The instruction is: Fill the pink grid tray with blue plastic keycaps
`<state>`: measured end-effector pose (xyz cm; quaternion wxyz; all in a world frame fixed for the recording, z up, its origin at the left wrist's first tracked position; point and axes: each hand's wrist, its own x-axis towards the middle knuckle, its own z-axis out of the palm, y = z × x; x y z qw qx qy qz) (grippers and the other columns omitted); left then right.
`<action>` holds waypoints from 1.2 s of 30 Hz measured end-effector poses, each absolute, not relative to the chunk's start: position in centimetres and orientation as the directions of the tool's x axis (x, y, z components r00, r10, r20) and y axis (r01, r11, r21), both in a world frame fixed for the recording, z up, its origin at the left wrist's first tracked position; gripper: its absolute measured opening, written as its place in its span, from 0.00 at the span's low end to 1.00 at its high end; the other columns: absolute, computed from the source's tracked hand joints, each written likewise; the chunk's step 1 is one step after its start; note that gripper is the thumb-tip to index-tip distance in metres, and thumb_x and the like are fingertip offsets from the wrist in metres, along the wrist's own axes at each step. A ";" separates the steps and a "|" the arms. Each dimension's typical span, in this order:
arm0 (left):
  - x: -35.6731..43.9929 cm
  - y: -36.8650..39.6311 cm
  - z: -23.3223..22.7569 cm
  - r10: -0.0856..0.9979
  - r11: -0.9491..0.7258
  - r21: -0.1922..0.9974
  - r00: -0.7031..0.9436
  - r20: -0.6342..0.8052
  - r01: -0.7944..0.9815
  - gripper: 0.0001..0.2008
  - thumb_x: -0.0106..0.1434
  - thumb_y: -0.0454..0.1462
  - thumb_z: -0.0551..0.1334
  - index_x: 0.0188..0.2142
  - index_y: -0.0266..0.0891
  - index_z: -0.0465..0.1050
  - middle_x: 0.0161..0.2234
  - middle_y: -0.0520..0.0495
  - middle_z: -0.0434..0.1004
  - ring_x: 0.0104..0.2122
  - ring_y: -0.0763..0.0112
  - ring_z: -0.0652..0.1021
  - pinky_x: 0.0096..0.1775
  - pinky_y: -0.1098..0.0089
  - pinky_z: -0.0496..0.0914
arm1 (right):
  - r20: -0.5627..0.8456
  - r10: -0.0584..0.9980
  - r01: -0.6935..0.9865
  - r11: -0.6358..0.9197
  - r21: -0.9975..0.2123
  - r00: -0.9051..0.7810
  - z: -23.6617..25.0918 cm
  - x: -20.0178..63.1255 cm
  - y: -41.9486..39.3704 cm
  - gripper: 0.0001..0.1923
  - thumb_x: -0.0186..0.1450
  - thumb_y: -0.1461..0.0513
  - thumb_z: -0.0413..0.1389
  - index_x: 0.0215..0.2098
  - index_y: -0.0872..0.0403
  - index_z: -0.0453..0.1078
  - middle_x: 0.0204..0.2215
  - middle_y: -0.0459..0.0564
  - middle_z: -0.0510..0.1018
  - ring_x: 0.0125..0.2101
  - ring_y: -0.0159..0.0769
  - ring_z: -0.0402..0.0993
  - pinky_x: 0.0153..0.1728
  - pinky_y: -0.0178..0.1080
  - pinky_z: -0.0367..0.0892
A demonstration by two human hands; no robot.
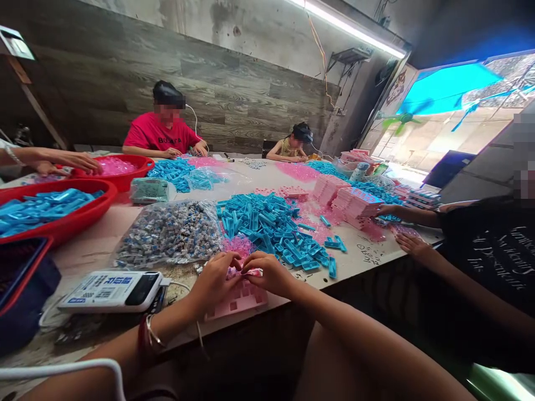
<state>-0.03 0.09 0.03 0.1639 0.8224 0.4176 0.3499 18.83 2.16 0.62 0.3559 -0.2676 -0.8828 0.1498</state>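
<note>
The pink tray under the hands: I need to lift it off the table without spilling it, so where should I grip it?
Probably by the near edge of the pink tray, coming from the person's side. It lies flat at the table edge, and the left hand and right hand cover its far part.

One head-worn camera looks forward and down across the table (125, 223), near edge close at 6 o'clock, far wall (251, 94) at 12 o'clock.

A flat pink plastic tray with square cells (239, 299) lies at the near table edge, partly under both hands.
</note>
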 end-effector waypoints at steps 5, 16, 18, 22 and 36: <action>-0.1 0.1 0.1 0.815 -0.579 0.596 0.392 0.426 0.557 0.15 0.57 0.33 0.64 0.42 0.41 0.64 0.34 0.51 0.74 0.37 0.66 0.74 0.42 0.64 0.66 | 0.519 0.581 0.388 0.810 -0.439 -0.627 0.6 19.0 2.3 0.10 0.52 0.72 0.62 0.31 0.55 0.74 0.32 0.49 0.79 0.36 0.36 0.75 0.39 0.35 0.68; 0.3 0.2 0.7 0.851 -0.517 0.682 0.396 0.345 0.518 0.10 0.57 0.34 0.62 0.39 0.40 0.65 0.33 0.50 0.74 0.33 0.67 0.75 0.36 0.69 0.67 | 0.520 0.518 0.377 0.854 -0.359 -0.679 1.3 19.0 2.2 0.06 0.55 0.71 0.61 0.29 0.55 0.75 0.30 0.50 0.78 0.33 0.35 0.73 0.35 0.35 0.68; 0.3 0.1 0.8 0.851 -0.517 0.688 0.395 0.346 0.509 0.10 0.57 0.34 0.62 0.39 0.40 0.65 0.33 0.50 0.74 0.33 0.68 0.75 0.35 0.69 0.67 | 0.513 0.531 0.395 0.847 -0.357 -0.674 1.4 19.0 2.2 0.08 0.54 0.72 0.61 0.30 0.55 0.75 0.30 0.50 0.77 0.34 0.35 0.73 0.36 0.35 0.69; 0.2 0.0 0.9 0.846 -0.522 0.691 0.405 0.346 0.500 0.08 0.58 0.34 0.61 0.38 0.40 0.66 0.32 0.50 0.74 0.33 0.68 0.75 0.36 0.69 0.67 | 0.498 0.579 0.433 0.815 -0.385 -0.646 1.5 19.2 2.2 0.07 0.52 0.70 0.63 0.30 0.55 0.76 0.39 0.53 0.77 0.40 0.39 0.73 0.41 0.38 0.69; 0.0 0.4 0.9 0.815 -0.562 0.688 0.453 0.363 0.460 0.06 0.59 0.35 0.61 0.36 0.39 0.67 0.30 0.51 0.74 0.30 0.71 0.74 0.32 0.72 0.67 | 0.475 0.522 0.314 0.835 -0.451 -0.708 1.0 19.6 3.1 0.06 0.52 0.70 0.62 0.27 0.55 0.76 0.40 0.53 0.79 0.40 0.39 0.76 0.40 0.36 0.71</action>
